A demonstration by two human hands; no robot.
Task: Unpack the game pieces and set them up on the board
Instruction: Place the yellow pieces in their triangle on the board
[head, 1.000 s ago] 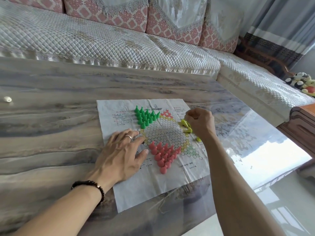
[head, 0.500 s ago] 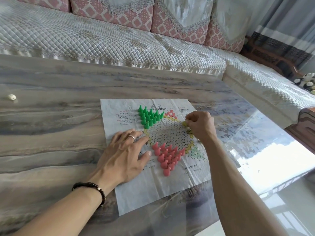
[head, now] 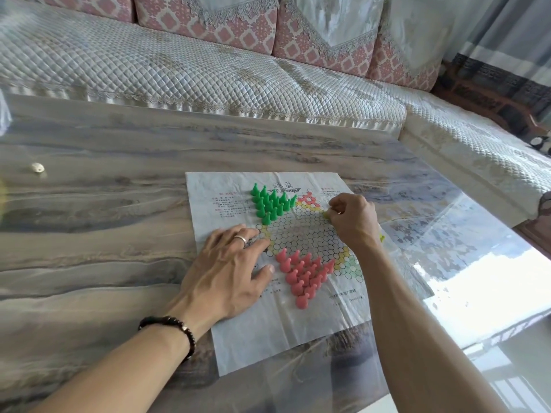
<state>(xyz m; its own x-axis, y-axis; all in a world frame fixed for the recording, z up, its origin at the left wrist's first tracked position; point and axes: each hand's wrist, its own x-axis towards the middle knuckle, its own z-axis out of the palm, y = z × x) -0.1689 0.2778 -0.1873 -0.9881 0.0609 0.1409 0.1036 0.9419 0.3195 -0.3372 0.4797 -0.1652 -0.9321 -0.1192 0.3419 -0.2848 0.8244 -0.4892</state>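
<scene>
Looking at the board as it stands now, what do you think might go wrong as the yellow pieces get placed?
1. The paper board is thin and creased; if the flat left hand lifts, it may shift and topple pieces.
2. The right forearm hangs just beside the pink pieces and could brush them over.
3. The right hand pinches a small yellow piece; it might slip or tip as it is set down.

The right hand (head: 351, 219) covers most of a yellow piece (head: 327, 215) at its fingertips. The board's (head: 268, 332) small print is too blurred to read.
</scene>
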